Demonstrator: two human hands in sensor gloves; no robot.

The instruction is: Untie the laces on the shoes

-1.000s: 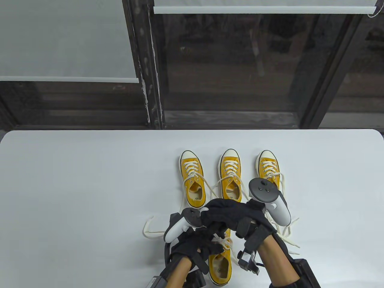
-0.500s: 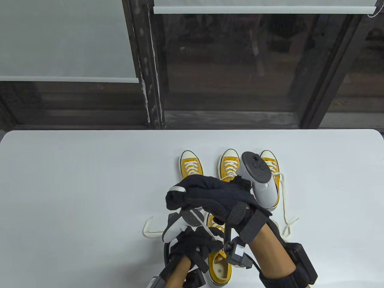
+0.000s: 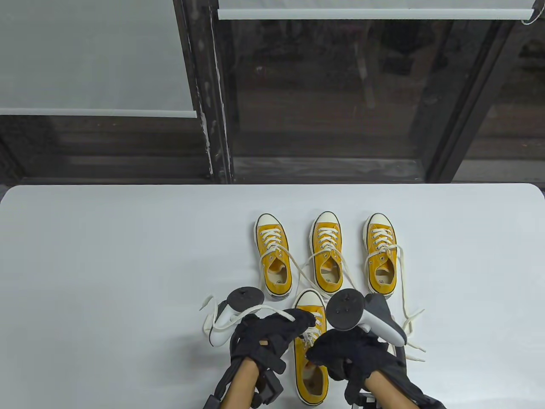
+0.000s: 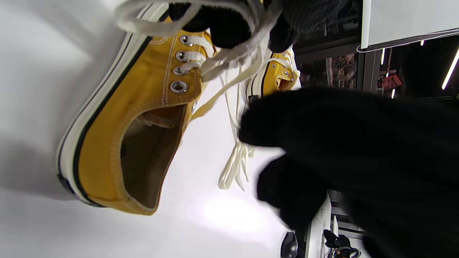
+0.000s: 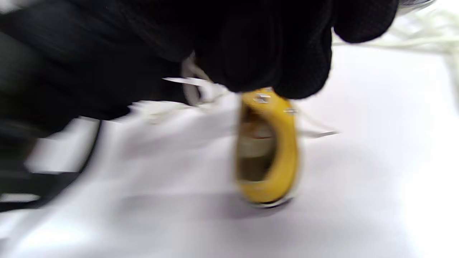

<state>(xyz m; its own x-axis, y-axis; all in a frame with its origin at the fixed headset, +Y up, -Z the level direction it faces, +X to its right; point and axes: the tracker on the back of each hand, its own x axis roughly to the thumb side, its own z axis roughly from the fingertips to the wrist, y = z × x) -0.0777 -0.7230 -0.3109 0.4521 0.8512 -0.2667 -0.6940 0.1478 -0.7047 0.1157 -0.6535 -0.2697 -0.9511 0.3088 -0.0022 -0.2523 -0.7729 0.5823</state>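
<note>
A yellow sneaker point(image 3: 303, 366) lies near the front edge, toe pointing away; it also shows in the left wrist view point(image 4: 143, 107) and, blurred, in the right wrist view point(image 5: 283, 154). My left hand point(image 3: 298, 321) is at its left side by the lacing and pinches a white lace point(image 3: 251, 317), which trails left over the hand and its tracker. In the left wrist view its fingers point(image 4: 222, 25) are among the lace strands. My right hand point(image 3: 323, 353) is curled at the shoe's right side; its fingers point(image 5: 272, 64) are over the top eyelets with a lace strand under them.
Three more yellow sneakers stand in a row behind: left point(image 3: 272, 255), middle point(image 3: 327, 251), right point(image 3: 381, 255), their laces loose. Lace ends trail on the white table point(image 3: 106, 277) at the left point(image 3: 208, 324) and right point(image 3: 408, 324) of my hands.
My right hand, raised to the upper left with a lace half a second ago, has come down to the near shoe's right side. The lace now lies across my left hand, which shifted slightly.
</note>
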